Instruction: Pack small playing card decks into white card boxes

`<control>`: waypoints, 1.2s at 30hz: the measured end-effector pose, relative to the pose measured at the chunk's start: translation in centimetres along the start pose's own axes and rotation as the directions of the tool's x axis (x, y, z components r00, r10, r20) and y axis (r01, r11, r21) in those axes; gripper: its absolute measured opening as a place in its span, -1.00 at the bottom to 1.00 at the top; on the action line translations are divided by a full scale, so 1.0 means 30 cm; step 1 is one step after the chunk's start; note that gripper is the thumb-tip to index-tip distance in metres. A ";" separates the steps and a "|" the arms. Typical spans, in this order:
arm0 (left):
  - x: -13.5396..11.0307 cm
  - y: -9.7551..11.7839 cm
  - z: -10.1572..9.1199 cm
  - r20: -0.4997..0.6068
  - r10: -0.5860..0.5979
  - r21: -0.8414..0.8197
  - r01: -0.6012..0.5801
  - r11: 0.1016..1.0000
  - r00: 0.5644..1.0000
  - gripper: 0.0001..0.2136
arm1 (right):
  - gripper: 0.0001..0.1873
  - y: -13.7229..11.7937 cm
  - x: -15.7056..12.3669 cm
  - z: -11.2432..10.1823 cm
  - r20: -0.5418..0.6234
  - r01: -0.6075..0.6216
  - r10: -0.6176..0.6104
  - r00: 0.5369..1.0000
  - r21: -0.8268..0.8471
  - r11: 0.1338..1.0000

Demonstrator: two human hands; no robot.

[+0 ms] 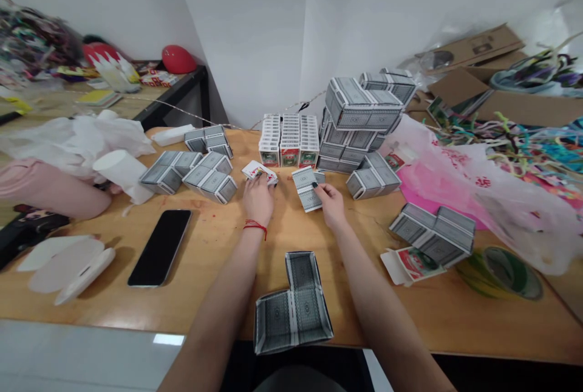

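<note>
Phone (160, 247): lies face up and dark at the near left of the counter (218, 295), apart from the hands.
Left hand (257, 199): palm down at mid-counter, fingertips closed on a small fan of face-up cards (259, 171); a red thread circles the wrist.
Right hand (331, 203): just right of it, fingers pinching the near end of a face-down card deck (307, 188).
Deck's lie: flat on the counter, long axis running near to far with a slight lean to the left, patterned back up.
Step in hand: seemingly sorting or gathering loose cards into a deck.
Next move: likely calls for squaring the edges before joining the two lots.
Near edge: an opened grey wrapper (294, 310).
Far side: rows of boxed decks (289, 140), then stacked grey packs (359, 118) to the right.
</note>
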State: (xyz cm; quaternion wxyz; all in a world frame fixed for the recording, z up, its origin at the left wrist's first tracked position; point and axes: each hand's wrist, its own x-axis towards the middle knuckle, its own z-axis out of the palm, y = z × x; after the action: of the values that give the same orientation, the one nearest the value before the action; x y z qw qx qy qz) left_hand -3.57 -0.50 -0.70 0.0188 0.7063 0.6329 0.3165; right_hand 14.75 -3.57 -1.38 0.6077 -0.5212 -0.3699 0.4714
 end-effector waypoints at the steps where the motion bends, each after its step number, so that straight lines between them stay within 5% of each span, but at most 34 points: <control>1: -0.001 -0.001 0.000 -0.001 -0.010 -0.009 0.010 1.000 1.000 -0.72 | -0.68 0.000 0.000 -0.001 0.000 0.003 -0.003 1.000 -0.005 1.000; 13: -0.014 -0.010 -0.001 0.019 -0.145 -0.004 0.145 0.989 0.989 -0.73 | -0.67 -0.013 -0.013 -0.001 0.024 -0.014 0.015 1.000 -0.032 0.999; 24: -0.013 -0.018 -0.008 -0.122 -0.204 -0.085 0.195 0.977 0.971 -0.76 | -0.65 0.005 0.001 -0.005 0.009 -0.019 0.019 1.000 -0.014 1.000; 29: -0.025 0.007 -0.028 -0.204 -0.024 -0.218 -0.021 0.976 0.979 -0.83 | -0.68 0.011 0.022 -0.020 0.006 -0.038 0.038 0.999 0.099 0.994; 36: -0.056 0.094 -0.025 -0.121 0.340 -0.332 -0.361 0.871 0.932 -0.80 | -0.74 0.001 0.019 -0.018 0.199 -0.211 0.157 0.967 0.287 0.935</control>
State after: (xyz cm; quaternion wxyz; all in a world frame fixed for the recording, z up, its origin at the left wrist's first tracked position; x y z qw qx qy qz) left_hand -1.44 -2.85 0.38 0.0673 0.7851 0.4282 0.4425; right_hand 15.43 -3.18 -1.53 0.5997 -0.4105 -0.2933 0.6211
